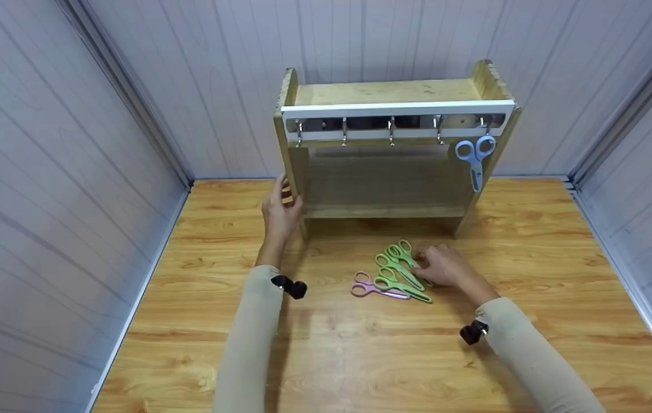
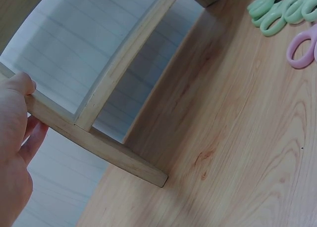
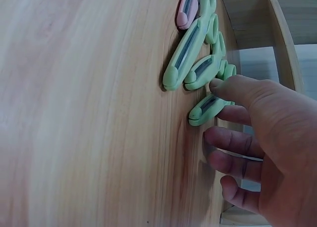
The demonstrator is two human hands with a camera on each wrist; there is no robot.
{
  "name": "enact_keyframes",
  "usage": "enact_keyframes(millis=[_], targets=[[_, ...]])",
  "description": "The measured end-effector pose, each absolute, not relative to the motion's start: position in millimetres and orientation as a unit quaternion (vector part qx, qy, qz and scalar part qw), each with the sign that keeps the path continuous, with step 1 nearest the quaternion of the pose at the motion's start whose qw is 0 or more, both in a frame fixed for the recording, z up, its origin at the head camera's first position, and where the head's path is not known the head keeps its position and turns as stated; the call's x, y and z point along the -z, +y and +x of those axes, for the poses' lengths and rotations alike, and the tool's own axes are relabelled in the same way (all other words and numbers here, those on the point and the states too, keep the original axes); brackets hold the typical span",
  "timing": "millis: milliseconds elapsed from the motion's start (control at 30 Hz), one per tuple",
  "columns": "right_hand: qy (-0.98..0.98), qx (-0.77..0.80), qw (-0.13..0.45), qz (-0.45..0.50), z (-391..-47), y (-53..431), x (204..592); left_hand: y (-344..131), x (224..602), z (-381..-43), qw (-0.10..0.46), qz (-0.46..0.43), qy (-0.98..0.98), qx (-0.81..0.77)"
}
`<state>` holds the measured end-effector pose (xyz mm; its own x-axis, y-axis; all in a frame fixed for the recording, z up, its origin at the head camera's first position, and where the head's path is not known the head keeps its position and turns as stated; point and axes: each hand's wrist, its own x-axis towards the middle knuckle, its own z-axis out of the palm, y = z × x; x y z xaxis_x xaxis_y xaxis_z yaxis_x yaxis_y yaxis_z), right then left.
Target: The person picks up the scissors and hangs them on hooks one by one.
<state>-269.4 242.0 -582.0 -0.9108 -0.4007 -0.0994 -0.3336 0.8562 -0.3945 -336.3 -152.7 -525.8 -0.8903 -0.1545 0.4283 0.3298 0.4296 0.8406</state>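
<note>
Nearest the camera, two pale sleeves (image 1: 248, 338) extend over the wooden table (image 1: 331, 373) toward the shelf (image 1: 386, 92). At the shelf's left side, the left hand (image 1: 281, 212) grips the upright panel between thumb and fingers, presumably to steady it. In front of the shelf, right of its middle, the right hand (image 1: 445, 265) pinches the farthest green scissors (image 3: 204, 111) between thumb and forefinger, its other fingers loosely bent; because the hand covers part of them, firmness of hold cannot be judged. Farther out from the shelf lie the middle green scissors (image 1: 405, 272) and the nearest green scissors (image 1: 409, 290), the latter partly over the pink scissors (image 1: 371, 286). On the shelf's front, the blue scissors (image 1: 476, 162) hang by one loop from the rightmost of five hooks (image 1: 391, 133), hence point downward.
</note>
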Motion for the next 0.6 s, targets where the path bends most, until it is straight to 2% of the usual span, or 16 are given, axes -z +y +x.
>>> enact_keyframes(millis=[600], targets=[[0.958,0.208,0.108,-0.164,-268.4,239.4,581.6,-154.5,528.3,-338.5,0.24,-0.064,-0.809,0.532]])
